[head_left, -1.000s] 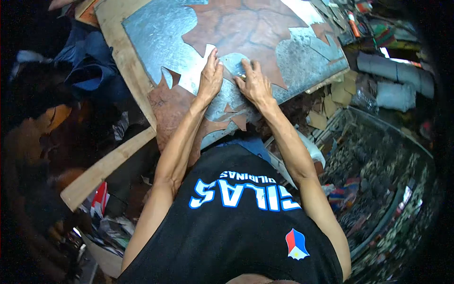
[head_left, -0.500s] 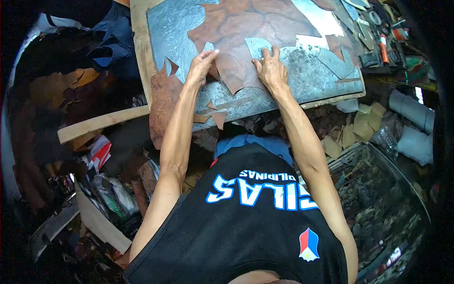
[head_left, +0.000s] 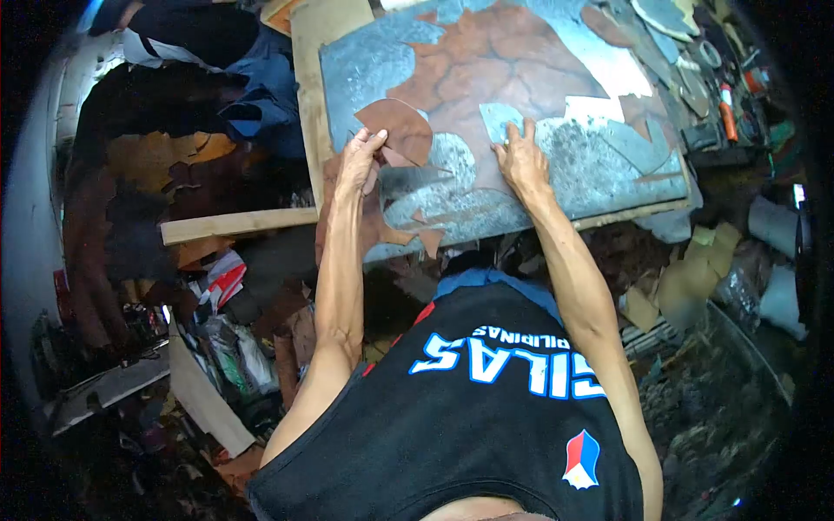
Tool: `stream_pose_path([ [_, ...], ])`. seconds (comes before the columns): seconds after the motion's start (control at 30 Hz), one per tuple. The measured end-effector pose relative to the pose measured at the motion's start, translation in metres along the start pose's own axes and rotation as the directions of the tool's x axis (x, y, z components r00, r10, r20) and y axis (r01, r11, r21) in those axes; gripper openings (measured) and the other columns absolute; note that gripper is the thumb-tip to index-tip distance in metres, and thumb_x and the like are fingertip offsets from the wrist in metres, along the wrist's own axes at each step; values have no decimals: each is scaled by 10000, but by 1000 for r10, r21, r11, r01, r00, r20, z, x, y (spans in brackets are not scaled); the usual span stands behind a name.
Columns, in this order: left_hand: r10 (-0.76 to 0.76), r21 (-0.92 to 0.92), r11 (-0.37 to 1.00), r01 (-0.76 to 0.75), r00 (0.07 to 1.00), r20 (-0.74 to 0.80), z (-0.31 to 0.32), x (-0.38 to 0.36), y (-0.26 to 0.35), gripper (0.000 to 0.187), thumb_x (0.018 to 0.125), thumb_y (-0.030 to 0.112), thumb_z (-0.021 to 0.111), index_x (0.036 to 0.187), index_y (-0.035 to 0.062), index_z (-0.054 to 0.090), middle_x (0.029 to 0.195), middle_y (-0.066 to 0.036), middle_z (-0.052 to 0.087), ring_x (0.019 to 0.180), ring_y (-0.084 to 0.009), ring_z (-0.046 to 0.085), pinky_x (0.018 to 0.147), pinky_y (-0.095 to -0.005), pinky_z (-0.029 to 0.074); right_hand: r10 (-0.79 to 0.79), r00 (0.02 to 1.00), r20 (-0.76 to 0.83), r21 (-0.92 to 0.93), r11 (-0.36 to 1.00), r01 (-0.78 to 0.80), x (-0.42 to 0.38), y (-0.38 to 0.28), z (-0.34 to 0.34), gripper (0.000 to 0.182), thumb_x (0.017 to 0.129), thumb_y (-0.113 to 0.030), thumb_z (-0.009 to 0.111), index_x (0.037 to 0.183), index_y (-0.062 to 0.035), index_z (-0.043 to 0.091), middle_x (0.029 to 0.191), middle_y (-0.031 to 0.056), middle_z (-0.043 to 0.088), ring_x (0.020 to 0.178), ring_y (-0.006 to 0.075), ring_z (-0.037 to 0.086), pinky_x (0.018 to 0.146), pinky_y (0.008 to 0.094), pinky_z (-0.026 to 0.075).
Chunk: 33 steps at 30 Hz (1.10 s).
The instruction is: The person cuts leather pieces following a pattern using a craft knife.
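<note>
My left hand (head_left: 360,161) pinches the edge of a brown leather piece (head_left: 398,128) with a rounded outline, at the left part of the metal-topped table (head_left: 452,213). My right hand (head_left: 523,161) rests with fingers apart on a pale grey template (head_left: 499,120), at the lower edge of the large brown leather hide (head_left: 508,56). The grey surface shows between the held piece and the hide. Small leather scraps (head_left: 430,240) lie near the table's front edge.
Tools, among them an orange-handled one (head_left: 728,120), lie at the right. Another grey template (head_left: 638,146) is on the table's right side. A wooden beam (head_left: 239,226) juts out left. A person in dark clothing (head_left: 204,35) is at the upper left.
The rounded leather piece has come away from the lower part of the hide and moved left with my left hand. My right hand stays at the template. The whole view has shifted.
</note>
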<state>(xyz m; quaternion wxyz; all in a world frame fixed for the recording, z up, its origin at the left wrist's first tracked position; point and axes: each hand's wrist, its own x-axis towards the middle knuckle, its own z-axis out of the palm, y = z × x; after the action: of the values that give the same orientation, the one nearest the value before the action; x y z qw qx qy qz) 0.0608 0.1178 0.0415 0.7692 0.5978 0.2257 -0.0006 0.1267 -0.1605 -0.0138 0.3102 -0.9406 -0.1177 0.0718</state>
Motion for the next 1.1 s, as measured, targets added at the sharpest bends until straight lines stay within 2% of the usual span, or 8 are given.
stream_pose_path([
  [0.2,-4,-63,998,16,982,187,53,-18,9,370,930,126,634,1266,36,507,965,-12,638,799,-87,616,693,-235,513,-44,972,-229,437,888,143,-9,1,-24,466,882,-374,685,1163,-4,649,1027,230,665,869,286,671,789,382,520],
  [0.27,-65,-71,993,99,925,374,45,1,-30,411,934,104,621,1314,24,484,998,-30,650,825,-99,631,752,-250,527,53,987,153,588,798,-134,-27,-20,-64,445,873,-350,678,1151,-4,641,974,159,690,894,242,660,800,360,522],
  [0.4,-160,140,985,103,850,502,87,7,-52,442,948,100,606,1343,-16,444,1160,-149,658,954,-150,666,860,-269,518,65,974,217,634,749,-191,-26,9,-57,295,881,-251,660,1037,-1,639,838,61,648,813,155,618,729,319,508],
  [0.53,-167,77,986,148,854,492,93,5,-63,510,956,105,598,1387,-73,391,1116,-182,674,876,-142,659,830,-273,522,202,979,32,494,848,-191,-3,35,-104,240,852,-139,606,1045,-3,648,798,73,666,706,150,619,633,336,514],
  [0.63,-61,411,911,-43,970,237,86,-2,-51,425,955,108,574,1341,-45,483,1069,-147,695,875,-172,667,788,-273,522,-101,953,-284,1,994,106,53,90,-157,262,811,-93,592,1053,-66,688,869,150,699,794,271,696,727,372,542],
  [0.77,217,642,752,-149,976,-28,87,-8,-67,441,940,131,593,1337,-33,493,1119,-174,669,979,-254,651,869,-346,507,-255,967,-30,-566,801,193,163,128,-251,273,775,-96,571,1022,-133,680,916,139,682,874,370,661,739,472,531],
  [0.97,569,923,314,-222,822,4,112,-9,-107,469,891,149,647,1290,-55,512,1320,-218,540,1275,-396,459,1084,-477,336,-305,820,484,-735,367,571,329,165,-249,289,746,-87,586,1026,-99,658,1058,158,665,918,367,655,747,457,527],
  [1.1,572,957,250,-147,820,-23,117,-6,-114,525,879,213,675,1302,-46,504,1356,-225,513,1316,-391,425,1089,-495,322,-715,696,68,-517,572,638,362,189,-221,400,852,-166,577,1249,-135,622,1159,202,653,983,386,654,811,468,525],
])
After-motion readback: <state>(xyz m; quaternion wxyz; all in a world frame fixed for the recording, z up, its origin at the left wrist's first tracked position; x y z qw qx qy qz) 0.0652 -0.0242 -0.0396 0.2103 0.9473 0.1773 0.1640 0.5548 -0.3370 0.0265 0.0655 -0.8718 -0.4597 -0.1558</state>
